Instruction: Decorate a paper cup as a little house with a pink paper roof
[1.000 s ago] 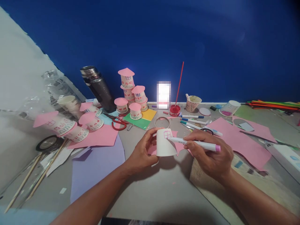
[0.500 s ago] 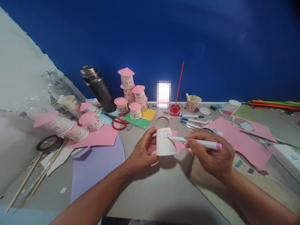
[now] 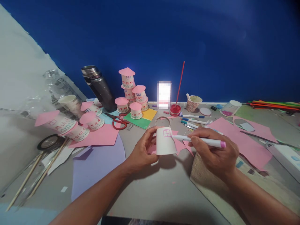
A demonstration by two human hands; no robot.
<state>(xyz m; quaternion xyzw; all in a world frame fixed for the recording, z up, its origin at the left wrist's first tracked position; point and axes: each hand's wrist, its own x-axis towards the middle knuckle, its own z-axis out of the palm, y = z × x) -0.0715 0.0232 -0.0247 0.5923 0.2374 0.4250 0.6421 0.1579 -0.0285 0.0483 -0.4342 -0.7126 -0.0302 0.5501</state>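
Note:
My left hand is closed round the left side of a white paper cup, held upside down above the table. A pink four-pane window is drawn on the cup's upper front. Between the fingers of my right hand is a white marker with a pink end. Its tip points left and meets the cup, or nearly so, at the window's right edge. Behind the cup lie pink paper scraps and a roll of tape.
Decorated cups with pink cone roofs stand at the back and left. Near them are a dark flask and red-handled scissors. Several markers and a red paint pot lie behind. Purple paper is at left.
The marker and my right hand have shifted slightly right, the tip moving from inside the window's lower right to its right edge. My left hand keeps the cup nearly still.

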